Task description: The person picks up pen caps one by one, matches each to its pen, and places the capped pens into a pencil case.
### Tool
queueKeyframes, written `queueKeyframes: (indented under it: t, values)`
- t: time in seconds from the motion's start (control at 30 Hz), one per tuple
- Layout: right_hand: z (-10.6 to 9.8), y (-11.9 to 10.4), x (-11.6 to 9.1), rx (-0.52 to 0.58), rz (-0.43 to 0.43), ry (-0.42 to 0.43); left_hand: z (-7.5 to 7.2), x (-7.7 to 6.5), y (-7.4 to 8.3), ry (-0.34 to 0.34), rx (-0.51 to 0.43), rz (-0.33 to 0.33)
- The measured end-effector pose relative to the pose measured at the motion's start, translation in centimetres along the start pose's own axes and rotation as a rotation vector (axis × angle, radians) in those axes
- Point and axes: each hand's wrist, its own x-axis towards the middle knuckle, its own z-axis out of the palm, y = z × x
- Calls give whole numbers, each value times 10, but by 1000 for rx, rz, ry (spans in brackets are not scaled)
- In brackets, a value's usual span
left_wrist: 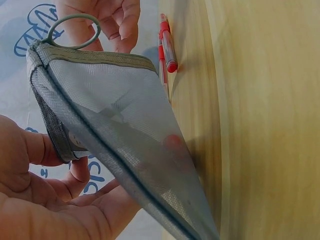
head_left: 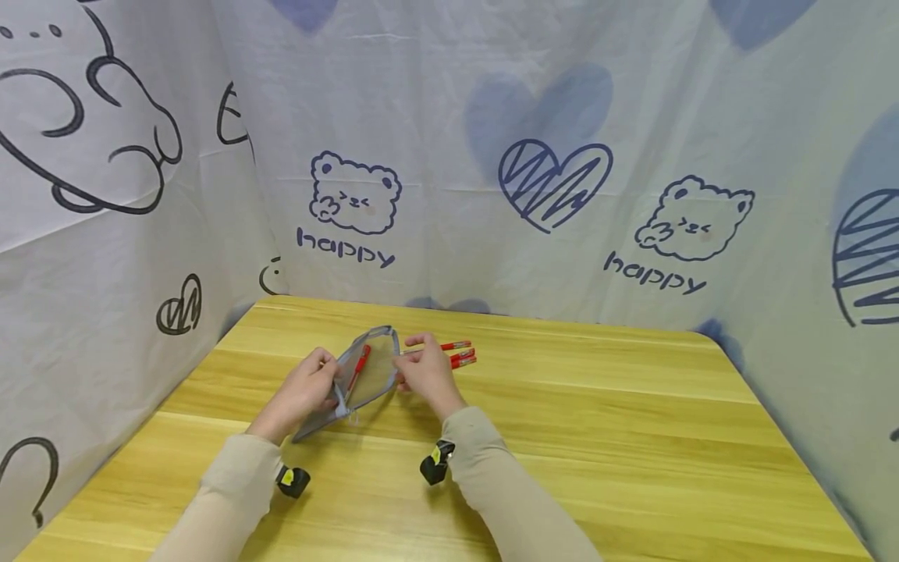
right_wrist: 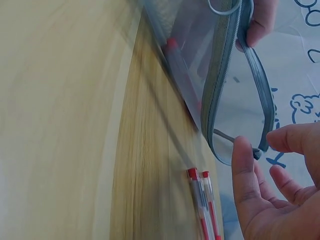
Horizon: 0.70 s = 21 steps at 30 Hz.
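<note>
A grey mesh zipper pouch (head_left: pixel 319 422) is tilted above the wooden table with its mouth spread wide. My left hand (head_left: pixel 303 388) grips one side of the rim, the thumb (left_wrist: pixel 40 148) over the edge. At the far end of the mouth, my right hand (head_left: pixel 430 376) pinches the rim between thumb (right_wrist: pixel 290 139) and fingers. Inside the pouch lies a red-capped pen (head_left: pixel 359 369), seen blurred through the mesh in the right wrist view. Beyond the right hand, more red pens (head_left: pixel 463 355) rest on the table, partly hidden by that hand in the head view.
The wooden table (head_left: pixel 618 421) reaches to cloth curtains (head_left: pixel 435 234) with heart and bear drawings at the back and sides. A ring pull (left_wrist: pixel 75 31) hangs from the zip. Black wrist cameras (head_left: pixel 437 462) sit below both sleeves.
</note>
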Motion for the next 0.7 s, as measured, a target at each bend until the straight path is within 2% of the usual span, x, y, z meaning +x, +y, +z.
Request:
queueKeyframes:
  t: [0.7]
  values:
    - [-19, 11, 5, 66, 43, 15, -1, -1, -1, -24, 17, -4]
